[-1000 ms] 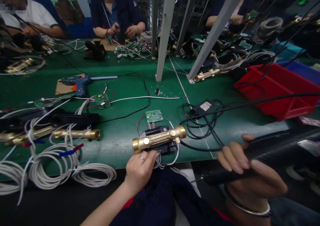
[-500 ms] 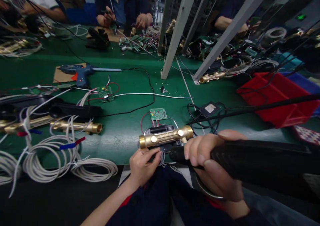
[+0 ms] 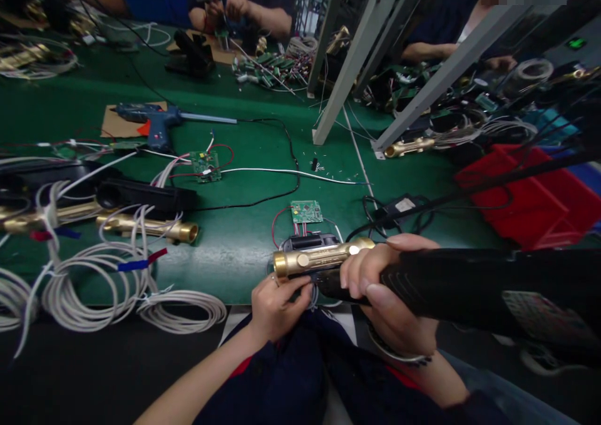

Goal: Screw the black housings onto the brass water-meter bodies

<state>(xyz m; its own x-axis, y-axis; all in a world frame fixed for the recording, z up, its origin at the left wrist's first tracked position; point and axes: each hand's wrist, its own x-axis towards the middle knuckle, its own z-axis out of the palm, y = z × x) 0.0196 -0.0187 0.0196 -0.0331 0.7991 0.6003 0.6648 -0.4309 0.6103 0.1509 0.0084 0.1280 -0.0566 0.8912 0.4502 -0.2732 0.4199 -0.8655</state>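
Note:
My right hand (image 3: 399,306) is wrapped round a black electric screwdriver (image 3: 469,284), which lies nearly level and points left. Its tip end is beside the fingertips of my left hand (image 3: 282,306). Those fingers are pinched together just under a brass pipe fitting (image 3: 323,258); what they hold is hidden. The fitting lies at the table's near edge, against a black housing (image 3: 310,241). Behind it, a green circuit board (image 3: 307,211) is joined to the housing by thin red and white wires.
Left lie coiled grey cables (image 3: 89,293), another brass fitting (image 3: 150,226), a wired circuit board (image 3: 205,166) and a blue glue gun (image 3: 162,121). Right are a black adapter (image 3: 399,207) and a red bin (image 3: 526,193). Metal posts (image 3: 350,68) rise behind; co-workers' hands (image 3: 237,4) are across the table.
The view has shifted slightly. The screwdriver's front end has moved closer against my left fingertips and the brass fitting, and its body has turned a little. Both hands keep their grip.

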